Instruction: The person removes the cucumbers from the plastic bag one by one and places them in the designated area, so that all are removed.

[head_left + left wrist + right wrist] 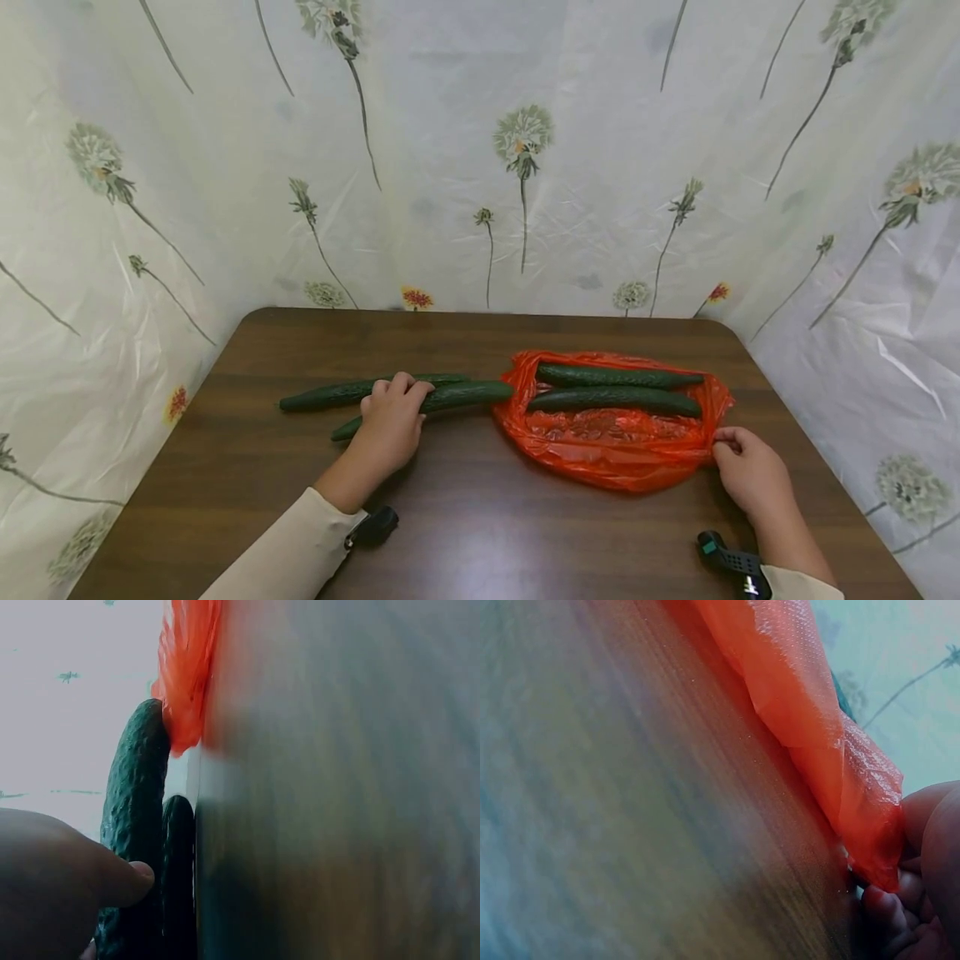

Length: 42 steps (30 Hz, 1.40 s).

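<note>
Head view: the left hand (392, 421) has its fingers curled round a long, dark green, bumpy cucumber (468, 394) whose tip overlaps the left rim of a crinkled, red-orange plastic bag (607, 473); I can't tell whether they touch. Another dark green cucumber (322, 397) lies just behind it on the brown, wood-grained tabletop (525, 550). Two slender green cucumbers (618, 377) lie inside the bag, and the right hand (756, 477) pinches its right edge. To my eye, the thin rim could fold or tear if that tip pushed against it, and a slackened pinch could let the bag slide. Pale glare marks the tabletop; white, dandelion-printed sheeting (442, 133) hangs around it.
</note>
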Each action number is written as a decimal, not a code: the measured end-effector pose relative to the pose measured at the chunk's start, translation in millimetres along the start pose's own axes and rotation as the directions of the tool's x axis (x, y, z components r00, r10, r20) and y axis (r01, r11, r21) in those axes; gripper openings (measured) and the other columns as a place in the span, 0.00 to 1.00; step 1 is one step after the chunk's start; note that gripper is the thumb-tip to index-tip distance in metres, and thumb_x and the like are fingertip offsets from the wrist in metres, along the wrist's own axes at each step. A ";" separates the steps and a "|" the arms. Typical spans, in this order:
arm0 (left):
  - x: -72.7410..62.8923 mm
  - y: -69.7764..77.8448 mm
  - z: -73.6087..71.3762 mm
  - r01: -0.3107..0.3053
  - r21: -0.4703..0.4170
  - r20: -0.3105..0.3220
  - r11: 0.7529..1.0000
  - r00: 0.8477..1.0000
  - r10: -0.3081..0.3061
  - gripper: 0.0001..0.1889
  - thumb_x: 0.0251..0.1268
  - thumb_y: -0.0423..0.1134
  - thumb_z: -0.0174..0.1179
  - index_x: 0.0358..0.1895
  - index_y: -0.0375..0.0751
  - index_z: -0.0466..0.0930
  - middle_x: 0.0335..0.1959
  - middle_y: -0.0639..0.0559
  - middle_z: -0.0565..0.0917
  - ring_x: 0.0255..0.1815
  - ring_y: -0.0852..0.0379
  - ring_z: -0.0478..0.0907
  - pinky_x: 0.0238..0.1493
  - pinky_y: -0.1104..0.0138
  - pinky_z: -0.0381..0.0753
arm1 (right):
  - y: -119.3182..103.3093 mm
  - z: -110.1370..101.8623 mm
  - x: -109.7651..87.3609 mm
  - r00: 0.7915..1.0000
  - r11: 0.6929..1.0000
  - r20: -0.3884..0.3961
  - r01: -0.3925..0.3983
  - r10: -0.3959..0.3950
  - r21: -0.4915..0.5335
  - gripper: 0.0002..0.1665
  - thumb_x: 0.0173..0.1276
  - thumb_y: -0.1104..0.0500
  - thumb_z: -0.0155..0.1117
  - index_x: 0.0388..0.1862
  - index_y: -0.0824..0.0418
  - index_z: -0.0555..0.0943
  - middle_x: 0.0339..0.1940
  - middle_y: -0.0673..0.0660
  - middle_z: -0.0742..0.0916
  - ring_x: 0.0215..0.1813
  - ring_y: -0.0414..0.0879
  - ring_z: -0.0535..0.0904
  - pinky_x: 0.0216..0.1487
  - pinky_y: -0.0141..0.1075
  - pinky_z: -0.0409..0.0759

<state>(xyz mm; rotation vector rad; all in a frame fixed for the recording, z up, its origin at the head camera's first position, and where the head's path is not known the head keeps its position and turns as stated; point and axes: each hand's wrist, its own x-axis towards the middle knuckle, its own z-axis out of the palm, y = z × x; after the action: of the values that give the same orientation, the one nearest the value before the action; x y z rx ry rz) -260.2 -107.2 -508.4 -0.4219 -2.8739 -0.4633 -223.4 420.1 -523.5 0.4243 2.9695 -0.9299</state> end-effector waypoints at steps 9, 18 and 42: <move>-3.8 -11.1 -1.6 0.031 -0.054 0.072 0.998 0.997 -0.027 0.23 0.71 0.38 0.69 0.67 0.53 0.79 0.60 0.49 0.76 0.57 0.38 0.70 0.47 0.49 0.70 | 5.8 -0.2 -1.3 1.000 1.000 0.017 -0.010 0.010 -0.005 0.28 0.84 0.49 0.45 0.65 0.70 0.75 0.57 0.72 0.83 0.54 0.63 0.78 0.49 0.52 0.75; -6.1 -25.1 -4.6 0.053 -0.065 0.077 0.996 0.996 -0.048 0.23 0.72 0.37 0.68 0.67 0.53 0.78 0.59 0.48 0.75 0.58 0.37 0.70 0.49 0.46 0.70 | 4.1 1.3 -1.8 1.000 1.000 0.000 -0.005 0.005 -0.008 0.27 0.83 0.50 0.46 0.64 0.69 0.76 0.56 0.70 0.84 0.53 0.61 0.79 0.45 0.45 0.73; -4.7 -44.1 -17.2 0.055 -0.078 0.165 0.995 0.985 -0.041 0.24 0.71 0.36 0.69 0.67 0.52 0.77 0.59 0.47 0.75 0.60 0.36 0.69 0.49 0.45 0.72 | -2.8 0.0 -0.2 1.000 1.000 0.008 0.008 -0.008 -0.004 0.27 0.84 0.50 0.46 0.65 0.69 0.76 0.56 0.70 0.84 0.52 0.60 0.79 0.46 0.44 0.74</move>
<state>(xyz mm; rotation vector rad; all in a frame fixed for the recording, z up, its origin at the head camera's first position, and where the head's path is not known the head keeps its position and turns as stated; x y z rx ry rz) -266.9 -154.3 -505.7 -0.4232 -3.0368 -0.5824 -223.9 417.8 -521.9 0.4082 2.9673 -0.9239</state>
